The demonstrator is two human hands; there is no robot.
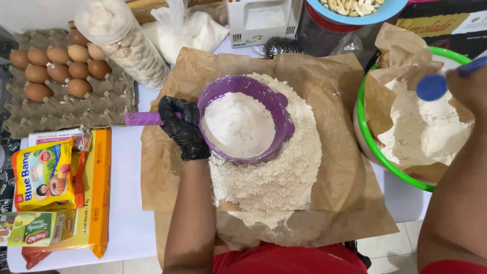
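The left hand (182, 128), in a black glove, is closed around the handle of the purple sieve (247, 119) at centre frame. The handle runs horizontally toward the left of the frame; the round bowl lies just right of the hand, holding white flour and resting on the flour heap (276, 177) on brown paper (335, 101). The right hand (469, 86), at the upper right edge, grips a blue-ended utensil (432, 87) over the green-rimmed bowl (361, 133), well apart from the sieve. Eggs (58, 68) sit at upper left on the tabletop (127, 203).
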